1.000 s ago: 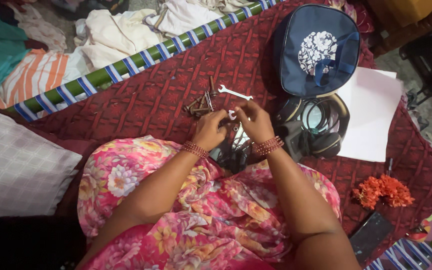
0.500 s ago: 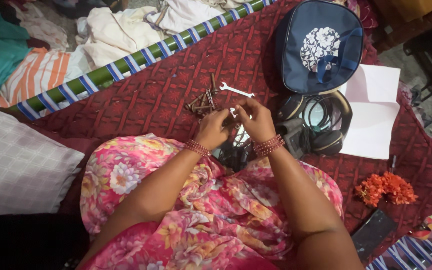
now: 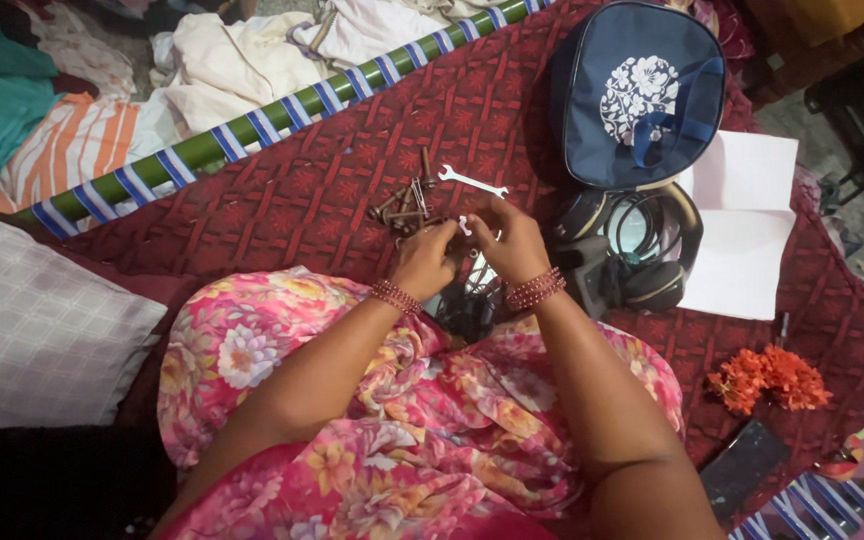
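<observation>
My left hand (image 3: 425,262) and my right hand (image 3: 505,238) meet over the red patterned bedcover (image 3: 282,190), fingers pinched together on a small white-metal part (image 3: 464,224) between them. Just beyond the fingertips lies a pile of rusty brown bolts (image 3: 404,207). A small silver open-ended spanner (image 3: 472,182) rests flat past the pile. A dark object (image 3: 467,305) sits in my lap under the wrists, mostly hidden.
A navy bag with a white flower print (image 3: 642,95) lies at the far right, black headphones (image 3: 642,250) and white paper (image 3: 747,225) beside it. Orange flowers (image 3: 767,378) and a dark phone (image 3: 742,468) lie near right. A grey checked pillow (image 3: 37,330) is left.
Both hands stay together on the small part with only slight finger shifts. The view has drifted a little; nothing else has moved.
</observation>
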